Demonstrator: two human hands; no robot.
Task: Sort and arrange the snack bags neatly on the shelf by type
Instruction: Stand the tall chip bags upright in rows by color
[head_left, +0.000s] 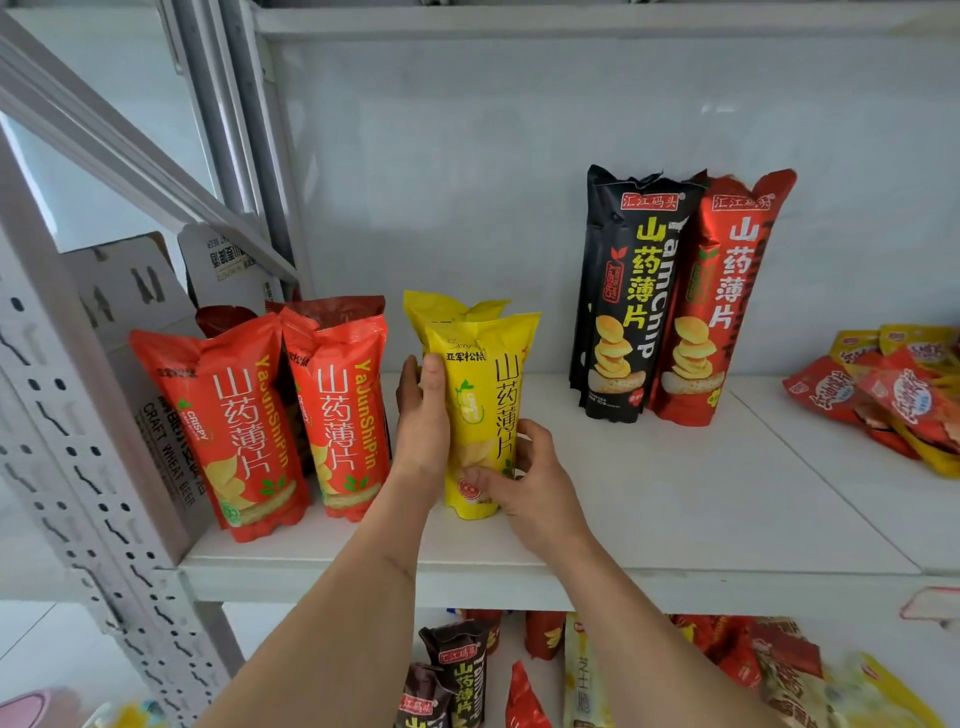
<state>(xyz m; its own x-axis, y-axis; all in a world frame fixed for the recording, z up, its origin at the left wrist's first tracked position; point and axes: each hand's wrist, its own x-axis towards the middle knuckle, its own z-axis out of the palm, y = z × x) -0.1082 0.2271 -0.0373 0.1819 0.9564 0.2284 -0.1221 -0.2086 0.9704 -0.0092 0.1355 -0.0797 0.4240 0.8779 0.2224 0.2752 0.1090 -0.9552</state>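
A yellow yam-chip bag (488, 395) stands upright on the white shelf (675, 499), with a second yellow bag (441, 309) right behind it. My left hand (423, 421) lies flat against the front bag's left side. My right hand (519, 478) grips its lower right part, thumb across the front. To the left stand two orange-red yam-chip bags (234, 431) (345, 415), with darker red bags behind them. Further right, at the back, a black bag (628, 291) and a red bag (722, 296) stand side by side.
A heap of small red and yellow packets (893, 389) lies at the shelf's right end. A cardboard box (150, 332) leans behind the perforated upright (67, 452) on the left. The lower shelf holds several mixed snack bags (675, 670).
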